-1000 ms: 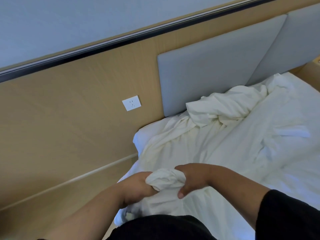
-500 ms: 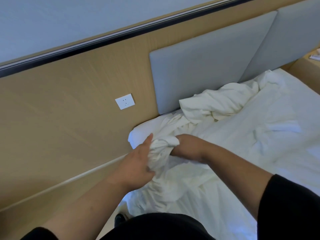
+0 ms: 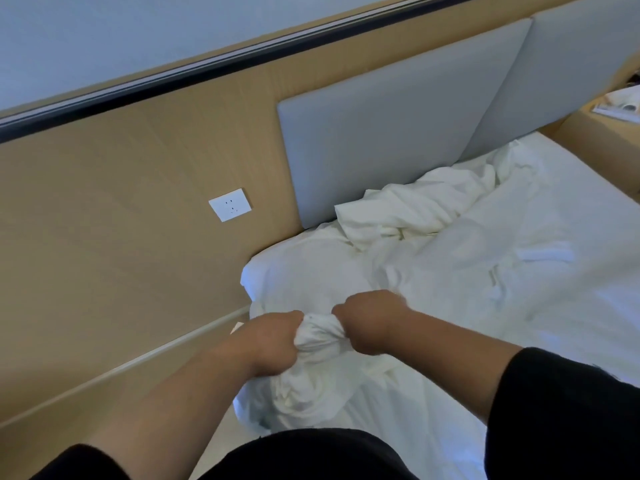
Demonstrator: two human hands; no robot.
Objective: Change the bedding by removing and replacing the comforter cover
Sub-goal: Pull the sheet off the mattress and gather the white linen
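Clenching a bunched wad of the white comforter cover [image 3: 320,332] between both fists, I have my left hand [image 3: 273,339] and my right hand [image 3: 369,320] curled tight on it, knuckles nearly touching, at the near left corner of the bed [image 3: 571,237]. Below my fists the cloth hangs in a twisted clump over the bed's edge — that slack is my first worry, since it could drop toward the floor and drag if I pull up carelessly. With so much fabric balled into one grip, I judge I may be holding more than one layer; a tug could then haul the wrong layer along rather than free the cover. Farther up, the cover lies rumpled across the mattress, with a thicker heap [image 3: 415,213] against the grey headboard [image 3: 381,140]. That heap could snag or knot if I yank from this corner alone. Whether a comforter is inside, I cannot tell.
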